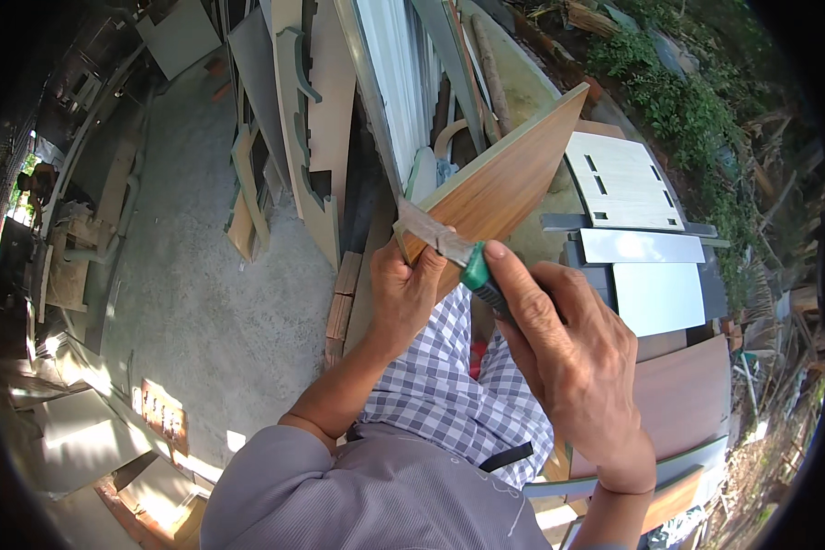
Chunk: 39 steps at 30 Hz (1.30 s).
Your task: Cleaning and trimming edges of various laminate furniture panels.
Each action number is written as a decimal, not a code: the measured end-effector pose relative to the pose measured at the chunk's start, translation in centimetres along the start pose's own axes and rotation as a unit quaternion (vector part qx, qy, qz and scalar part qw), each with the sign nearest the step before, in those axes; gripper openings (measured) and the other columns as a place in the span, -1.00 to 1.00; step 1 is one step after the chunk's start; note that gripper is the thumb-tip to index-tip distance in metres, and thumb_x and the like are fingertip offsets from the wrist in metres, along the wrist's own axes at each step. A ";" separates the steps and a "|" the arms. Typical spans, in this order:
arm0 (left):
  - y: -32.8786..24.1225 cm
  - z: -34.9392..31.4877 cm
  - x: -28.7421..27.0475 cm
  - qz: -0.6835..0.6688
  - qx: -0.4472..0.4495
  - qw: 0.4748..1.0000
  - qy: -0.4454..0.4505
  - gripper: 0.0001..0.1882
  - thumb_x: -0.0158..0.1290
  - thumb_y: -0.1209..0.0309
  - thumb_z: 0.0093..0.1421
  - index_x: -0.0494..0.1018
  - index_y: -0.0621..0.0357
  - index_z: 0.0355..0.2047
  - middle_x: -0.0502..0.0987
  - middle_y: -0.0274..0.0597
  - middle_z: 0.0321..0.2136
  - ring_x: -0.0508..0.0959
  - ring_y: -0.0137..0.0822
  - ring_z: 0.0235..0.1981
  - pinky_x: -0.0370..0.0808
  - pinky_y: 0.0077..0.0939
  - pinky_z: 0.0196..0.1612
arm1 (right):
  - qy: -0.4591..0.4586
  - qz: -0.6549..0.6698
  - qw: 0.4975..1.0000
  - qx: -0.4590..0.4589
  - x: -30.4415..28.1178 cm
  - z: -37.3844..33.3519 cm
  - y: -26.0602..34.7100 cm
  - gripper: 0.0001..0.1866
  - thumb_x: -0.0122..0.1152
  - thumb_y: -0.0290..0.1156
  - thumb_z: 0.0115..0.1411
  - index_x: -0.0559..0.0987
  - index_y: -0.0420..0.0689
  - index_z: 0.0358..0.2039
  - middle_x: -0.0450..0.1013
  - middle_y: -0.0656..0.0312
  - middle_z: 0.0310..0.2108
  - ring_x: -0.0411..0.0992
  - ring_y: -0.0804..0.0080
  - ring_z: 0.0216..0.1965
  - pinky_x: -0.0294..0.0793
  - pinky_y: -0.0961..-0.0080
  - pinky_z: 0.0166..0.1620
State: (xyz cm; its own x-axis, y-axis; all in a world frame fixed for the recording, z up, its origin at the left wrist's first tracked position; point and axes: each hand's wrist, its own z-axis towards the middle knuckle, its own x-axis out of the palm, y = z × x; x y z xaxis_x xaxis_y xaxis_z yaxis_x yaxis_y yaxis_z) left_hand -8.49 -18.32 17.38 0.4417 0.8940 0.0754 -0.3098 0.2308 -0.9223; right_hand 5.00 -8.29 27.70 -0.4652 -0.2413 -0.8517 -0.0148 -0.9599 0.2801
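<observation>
My left hand (401, 291) grips the near left corner of a wood-grain board (513, 188), thumb on its brown face. The board tilts up and away to the right, its pale long edge facing up. In my right hand (573, 353) is a utility knife (475, 271) with a green and black handle, my index finger stretched along it. Its worn grey blade part (426, 229) lies across the board's corner, close above my left thumb. Whether the blade touches the edge cannot be made out.
Tall cut panels (321, 119) and corrugated sheet (399, 82) lean ahead of me. On the right lie a slotted white panel (623, 179), a pale blue sheet (658, 298) and a brownish panel (655, 394). Concrete floor (183, 302) spreads left; green plants (697, 110) grow far right.
</observation>
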 end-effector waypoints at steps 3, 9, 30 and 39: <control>0.3 -0.6 -1.2 0.003 0.017 0.999 0.049 -0.73 0.06 0.30 0.19 0.47 0.33 -0.29 0.54 -0.23 -0.53 0.49 -0.57 -0.49 0.41 -0.64 -0.47 | 0.000 -0.052 0.997 -0.060 1.0 0.1 -0.5 -0.26 0.17 -0.55 -0.12 0.31 0.10 0.16 0.34 0.16 -0.36 0.34 0.49 -0.52 0.42 0.55 -0.55; -1.3 -0.7 -1.5 0.140 0.067 0.986 0.054 -0.69 0.03 0.36 0.21 0.43 0.35 -0.13 0.57 -0.15 -0.40 0.53 -0.50 -0.41 0.44 -0.60 -0.37 | -0.016 -0.118 0.992 -0.043 0.9 0.4 -4.5 -0.26 0.16 -0.55 -0.12 0.30 0.09 0.16 0.31 0.21 -0.39 0.36 0.43 -0.51 0.45 0.53 -0.52; -1.0 0.6 -4.0 -0.083 -0.034 0.996 -0.025 -0.57 0.09 0.23 0.14 0.37 0.24 -0.06 0.45 -0.19 -0.12 0.42 -0.34 -0.06 0.31 -0.39 0.06 | 0.042 0.294 0.911 0.287 -0.7 1.7 -15.7 -0.57 -0.10 -0.22 0.29 0.31 -0.07 0.14 0.38 0.27 -0.52 0.33 0.57 -0.53 0.41 0.58 -0.46; -2.1 2.9 -4.4 -0.128 -0.044 0.987 -0.086 -0.43 0.04 0.14 0.16 0.24 0.24 0.07 0.35 -0.15 0.00 0.34 -0.31 0.04 0.29 -0.34 0.09 | 0.148 0.325 0.842 0.404 8.0 -7.1 -18.6 -0.55 -0.09 -0.26 0.27 0.27 -0.07 0.16 0.37 0.29 -0.53 0.32 0.58 -0.55 0.39 0.59 -0.46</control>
State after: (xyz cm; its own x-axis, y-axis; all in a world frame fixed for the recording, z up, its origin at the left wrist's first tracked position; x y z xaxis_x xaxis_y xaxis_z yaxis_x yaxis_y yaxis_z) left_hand -12.28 -21.64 20.06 0.3443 0.8648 0.3656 -0.1301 0.4296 -0.8936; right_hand 7.88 6.60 12.57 -0.3685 -0.8178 -0.4421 -0.4948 -0.2301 0.8380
